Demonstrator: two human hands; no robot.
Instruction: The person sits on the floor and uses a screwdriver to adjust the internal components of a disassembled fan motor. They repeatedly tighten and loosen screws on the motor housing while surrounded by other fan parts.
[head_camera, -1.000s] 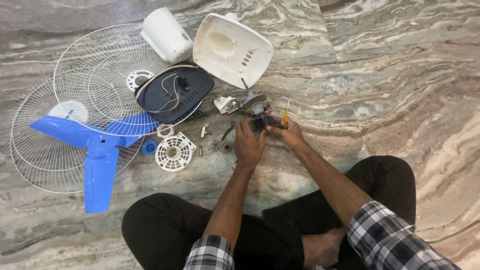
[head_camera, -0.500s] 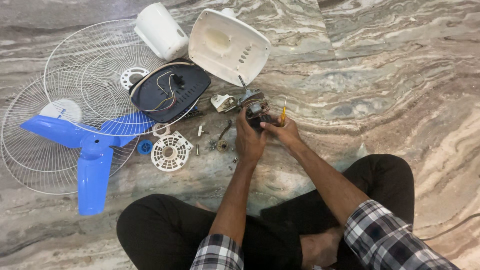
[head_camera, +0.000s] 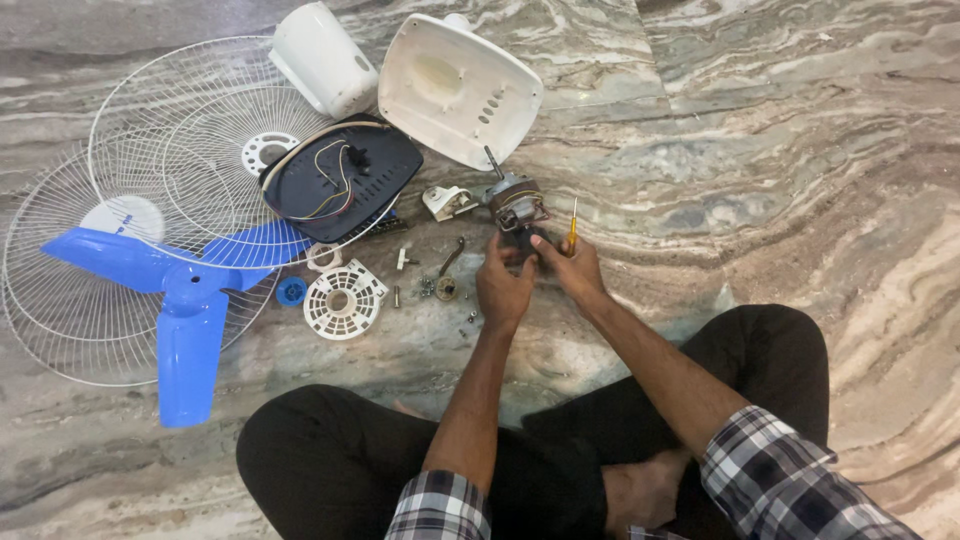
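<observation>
Seated cross-legged on marble floor (head_camera: 760, 150), fan parts spread ahead. Landmark: motor (head_camera: 515, 205).

Far left of motor: two white wire grilles (head_camera: 110, 300), overlapping, flat on floor. Blue blade (head_camera: 185, 300) lying on top of them, hub toward the near side.

Left of motor, nearer: dark base plate (head_camera: 340, 180) with coloured wires exposed, partly over a grille. Just below it, small blue cap (head_camera: 291, 291) and round white slotted disc (head_camera: 343, 299). Up and left of motor: white rounded housing (head_camera: 325, 60). Directly above motor: white base cover (head_camera: 455, 90), inside face up, touching the housing region at its left edge.

Just left of motor: small white bracket (head_camera: 445, 202). Below-left of motor: loose screws (head_camera: 430, 287) and a curved metal link (head_camera: 450, 265), scattered on floor.

Motor itself: resting on floor, shaft pointing up-left toward the cover, just beyond the fingertips.

Left hand (head_camera: 503, 285): just below motor, fingers curled, grip narrow around the motor's near end; exact contact hidden by the hand itself.

Right hand (head_camera: 570, 265): just right of and below motor, grip closed on a screwdriver (head_camera: 572, 222) with yellow handle, standing nearly upright, tip end hidden in the hand. Fingertips of both hands meeting at motor's near edge.

Right of motor: bare floor only. Plaid sleeves and dark trousers at bottom edge.
</observation>
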